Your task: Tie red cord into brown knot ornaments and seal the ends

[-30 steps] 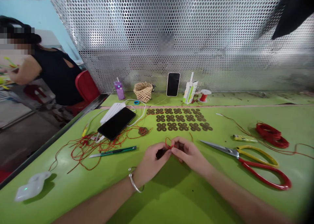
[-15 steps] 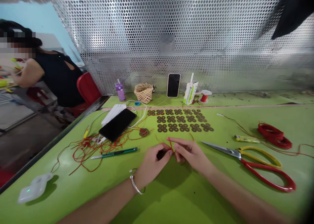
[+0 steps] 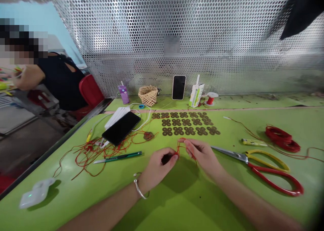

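Note:
A thin red cord [image 3: 178, 148] runs in loops between my two hands, above the green table. My left hand [image 3: 162, 161], with a silver bangle at its wrist, pinches the cord between thumb and forefinger. My right hand [image 3: 199, 153] grips another part of it, fingers curled together; some of the strand is hidden there. Just beyond lie rows of dark coin-like pieces grouped in clusters [image 3: 186, 123]. Scissors [image 3: 243, 156] with one yellow and one red handle rest beside my right hand. A green craft knife [image 3: 124, 157] is left of my left hand.
Left are tangled red cords [image 3: 88, 155], a black phone [image 3: 122, 128] and a white earbud case [image 3: 36, 194]. Farther back stand a woven basket [image 3: 148, 96], an upright phone [image 3: 179, 87] and drink cartons [image 3: 196, 95]. A red cord coil [image 3: 282, 138] lies right. Another person [image 3: 60, 79] sits left.
My right hand has drawn slightly right, away from my left hand, and its stretched forefinger has curled in. The cord loops now span the gap between the hands. The left hand stays nearly still.

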A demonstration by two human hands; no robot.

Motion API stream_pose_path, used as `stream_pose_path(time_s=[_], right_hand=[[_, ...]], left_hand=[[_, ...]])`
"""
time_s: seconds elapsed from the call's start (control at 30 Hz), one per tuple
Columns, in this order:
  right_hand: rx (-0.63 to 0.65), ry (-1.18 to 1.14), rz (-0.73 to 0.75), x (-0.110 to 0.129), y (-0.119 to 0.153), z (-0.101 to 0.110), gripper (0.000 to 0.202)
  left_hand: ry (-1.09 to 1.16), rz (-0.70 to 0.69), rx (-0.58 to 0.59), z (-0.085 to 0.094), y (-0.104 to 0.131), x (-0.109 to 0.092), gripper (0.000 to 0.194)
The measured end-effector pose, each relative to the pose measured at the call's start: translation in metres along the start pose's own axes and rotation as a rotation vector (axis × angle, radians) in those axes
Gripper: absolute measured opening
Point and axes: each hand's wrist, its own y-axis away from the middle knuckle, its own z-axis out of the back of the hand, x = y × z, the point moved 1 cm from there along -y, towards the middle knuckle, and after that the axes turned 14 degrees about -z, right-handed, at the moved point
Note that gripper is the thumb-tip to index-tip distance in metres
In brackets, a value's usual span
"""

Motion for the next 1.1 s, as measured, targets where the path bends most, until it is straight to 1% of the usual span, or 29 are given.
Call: stream_pose_path(time_s=[0.1,0.2,0.27,0.33,0.43,0.6,0.67,0.73,0.83,0.9,0.93,0.97,1.03,1.1], right_hand=[[-0.091,0.119,-0.014,-0.003,-0.004,0.005,0.043],[-0.131,0.28,-0.008,-0.007,-0.008,0.012,0.041],[-0.156,0.3,0.016,-0.007,-0.011,0.017,0.04],[-0.168,0.234,0.022,-0.006,-0.013,0.022,0.04],[-0.18,0.052,0.036,-0.002,-0.014,0.027,0.039],[-0.243,-0.203,0.101,0.003,-0.014,0.031,0.03],[-0.289,-0.271,0.092,0.002,-0.016,0.033,0.029],[-0.367,-0.328,0.05,-0.001,-0.019,0.037,0.03],[-0.455,-0.302,-0.019,-0.003,-0.021,0.039,0.032],[-0.457,-0.183,0.016,-0.001,-0.017,0.037,0.034],[-0.457,-0.071,0.077,0.002,-0.013,0.034,0.035],[-0.461,0.07,0.165,0.004,-0.008,0.03,0.037],[-0.485,0.412,0.387,0.009,0.003,0.021,0.037],[-0.489,0.708,0.585,0.012,0.013,0.012,0.031]], left_hand=[[0.016,0.0,0.046,0.0,0.002,-0.004,0.024],[0.034,-0.004,0.025,0.0,0.003,-0.004,0.023],[0.031,-0.01,-0.007,0.0,0.003,-0.003,0.022],[0.013,-0.008,-0.031,0.001,0.003,-0.001,0.023],[-0.01,0.01,-0.051,0.001,0.003,0.0,0.024],[0.014,0.033,-0.086,0.001,0.002,0.0,0.024],[0.029,0.038,-0.088,0.001,0.002,0.0,0.024],[0.034,0.044,-0.093,0.001,0.001,-0.001,0.023],[0.034,0.064,-0.106,0.002,0.001,-0.003,0.024],[0.034,0.075,-0.118,0.003,0.0,-0.003,0.026],[0.032,0.078,-0.125,0.003,0.0,-0.003,0.027],[0.031,0.078,-0.132,0.003,0.0,-0.002,0.028],[0.03,0.074,-0.139,0.003,0.0,-0.001,0.029],[0.036,0.067,-0.145,0.003,-0.001,0.0,0.028]])
